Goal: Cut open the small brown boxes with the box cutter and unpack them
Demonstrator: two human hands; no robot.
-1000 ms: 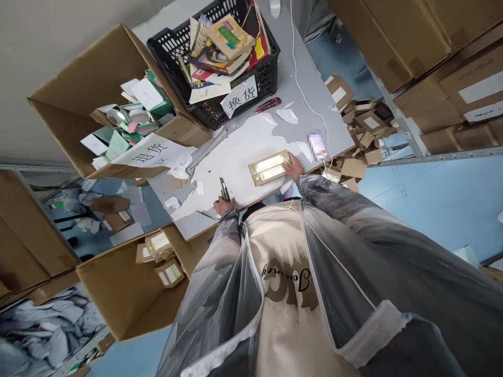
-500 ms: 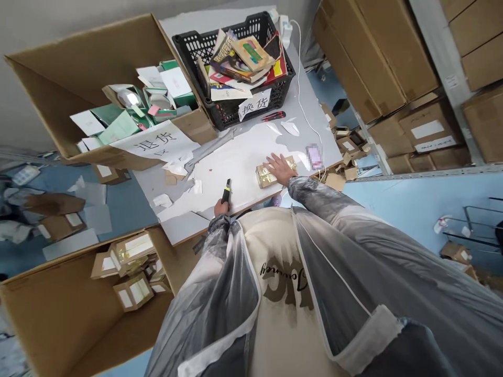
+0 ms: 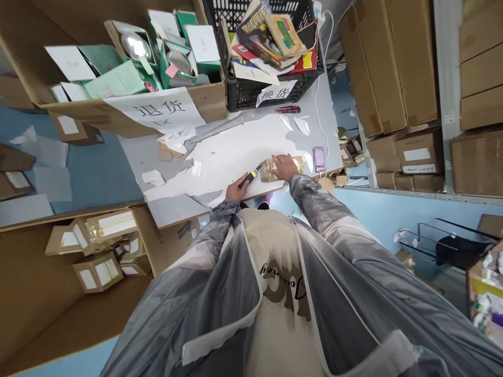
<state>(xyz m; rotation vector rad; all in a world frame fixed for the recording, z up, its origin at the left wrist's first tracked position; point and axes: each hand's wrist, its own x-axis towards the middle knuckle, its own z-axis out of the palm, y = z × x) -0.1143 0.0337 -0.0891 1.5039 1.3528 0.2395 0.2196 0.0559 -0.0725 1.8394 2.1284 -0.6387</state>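
Note:
My left hand [image 3: 236,188] is closed around a black and yellow utility knife [image 3: 247,180], whose blade points up and right. The blade's tip is close to the left end of a small taped cardboard box [image 3: 269,172]; I cannot tell whether they touch. My right hand [image 3: 286,167] lies over the middle of this box with bent fingers, holding it against the white table [image 3: 223,149]. Shiny yellowish tape wraps the box, and my hand hides part of its top.
A phone [image 3: 319,158] on a white cable lies right of the box. Behind are a red-black cutter [image 3: 288,109], a black crate [image 3: 236,97] of books and a large carton [image 3: 212,102] of green-white boxes. Paper scraps [image 3: 153,178] lie left. Another carton [image 3: 143,230] holds small boxes.
My left hand has brought the knife up and right, to the box's left end. My right hand stays on the box, its fingers more bent. The view has shifted.

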